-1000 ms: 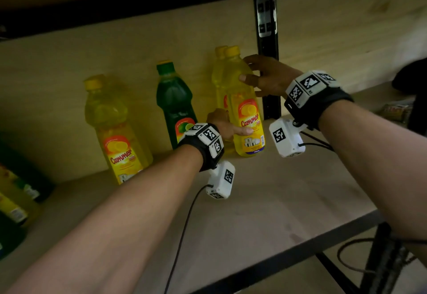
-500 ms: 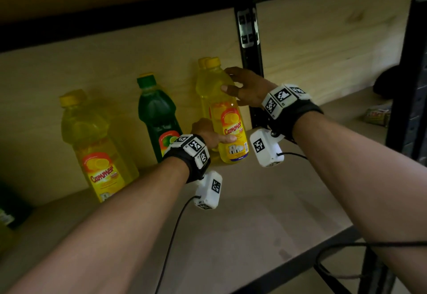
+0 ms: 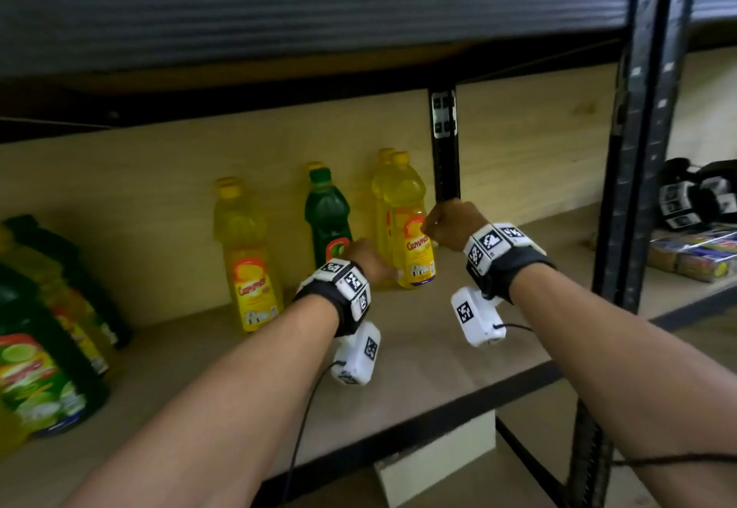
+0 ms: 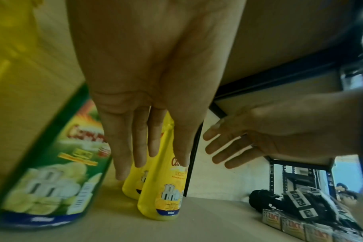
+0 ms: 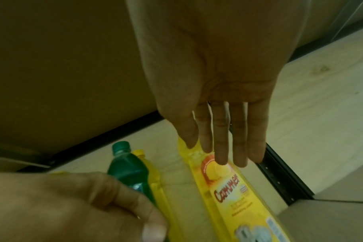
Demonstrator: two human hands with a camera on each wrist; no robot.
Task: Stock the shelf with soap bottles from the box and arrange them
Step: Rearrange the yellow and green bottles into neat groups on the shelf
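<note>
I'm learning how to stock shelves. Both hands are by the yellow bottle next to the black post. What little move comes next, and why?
Probably draw both hands back and go for another bottle. The front yellow bottle stands upright on the shelf, in front of another yellow one. The left hand and right hand have straight fingers gripping nothing, so this bottle looks placed.
</note>
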